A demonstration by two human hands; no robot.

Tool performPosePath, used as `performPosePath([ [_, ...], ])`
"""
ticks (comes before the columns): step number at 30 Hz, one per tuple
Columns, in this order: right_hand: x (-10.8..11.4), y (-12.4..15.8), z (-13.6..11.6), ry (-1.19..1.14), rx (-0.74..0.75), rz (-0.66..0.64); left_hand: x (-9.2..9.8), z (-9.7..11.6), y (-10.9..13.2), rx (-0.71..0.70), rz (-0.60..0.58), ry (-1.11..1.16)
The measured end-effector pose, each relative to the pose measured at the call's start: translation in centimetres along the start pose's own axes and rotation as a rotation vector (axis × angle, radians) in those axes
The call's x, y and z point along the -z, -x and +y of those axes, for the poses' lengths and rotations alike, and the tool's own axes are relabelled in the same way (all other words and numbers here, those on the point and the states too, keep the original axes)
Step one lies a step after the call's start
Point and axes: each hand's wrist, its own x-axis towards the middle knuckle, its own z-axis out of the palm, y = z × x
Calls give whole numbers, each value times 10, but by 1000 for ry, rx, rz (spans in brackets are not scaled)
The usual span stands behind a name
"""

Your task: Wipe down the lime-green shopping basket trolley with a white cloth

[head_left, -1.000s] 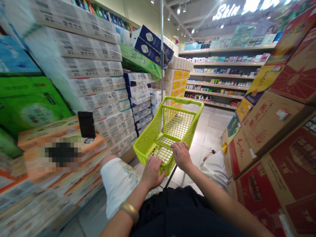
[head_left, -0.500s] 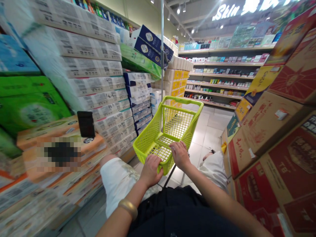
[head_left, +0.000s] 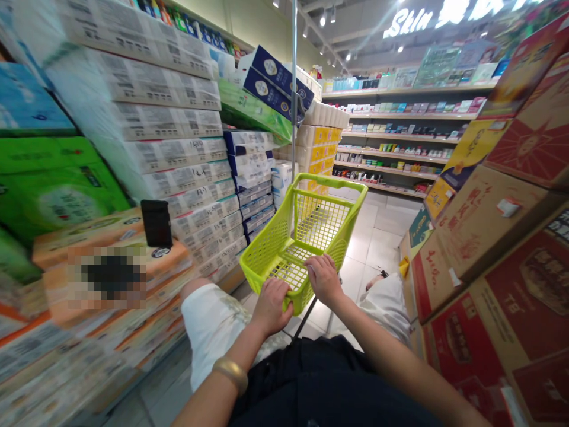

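Note:
Right in front of me stands a lime-green plastic shopping basket (head_left: 262, 255) with lattice walls, on thin metal legs like a small cart. Nothing lies inside it. My left hand (head_left: 272, 305) is closed over its near rim, fingers curled inward and thumb outside. On the near right side, my right hand (head_left: 324, 277) is closed on the basket's edge, its fingertips bent over the top. A gold bangle (head_left: 230, 375) sits on my left wrist. The basket's raised far handle (head_left: 331, 179) is untouched.
Tissue packs (head_left: 178, 124) are stacked high on the left; a black phone (head_left: 156, 223) stands on orange packs (head_left: 175, 256). Cartons (head_left: 502, 207) line the right side. A metal pole (head_left: 294, 71) rises beyond the basket. Stocked shelves (head_left: 400, 115) stand at the back, past a tiled floor (head_left: 368, 231).
Almost nothing differs. The view has shifted very slightly; both hands keep the same place on the basket.

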Motion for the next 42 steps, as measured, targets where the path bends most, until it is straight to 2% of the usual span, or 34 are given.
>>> performPosePath([
  [3,-4,10,-14,-31,-3,-1,-2,-1,0,-4,7,-2],
  [7,-6,25,-33,-96,166,-95,-1,-3,0,-39,12,-5],
  [10,-2,19,-23,-93,207,-114,0,-3,0,-26,-6,-1],
  [14,2,3,-1,-39,52,-34,-1,-1,-1,-6,-9,19],
  [17,0,7,-6,-49,-5,-1,-3,0,-1,0,-5,19],
  [21,-6,25,-29,-110,117,-70,-3,-2,0,-19,-12,10],
  [24,-4,26,-26,-123,188,-113,-2,-3,0,-28,-15,12],
  [29,3,0,11,-34,12,-20,-2,-1,-1,-9,-12,3],
  [31,4,-2,13,-17,-40,5,-3,0,-1,-12,-11,6],
  [33,4,4,3,-31,-25,-14,-4,0,-1,-11,-10,10],
  [36,2,20,-21,-90,104,-94,-4,0,0,-23,-11,11],
  [38,2,26,-29,-114,172,-128,-3,-1,0,-37,-14,11],
  [40,3,23,-23,-104,183,-131,-3,-1,0,-33,-20,7],
  [42,4,13,-9,-68,130,-103,-3,-1,0,-18,-22,0],
])
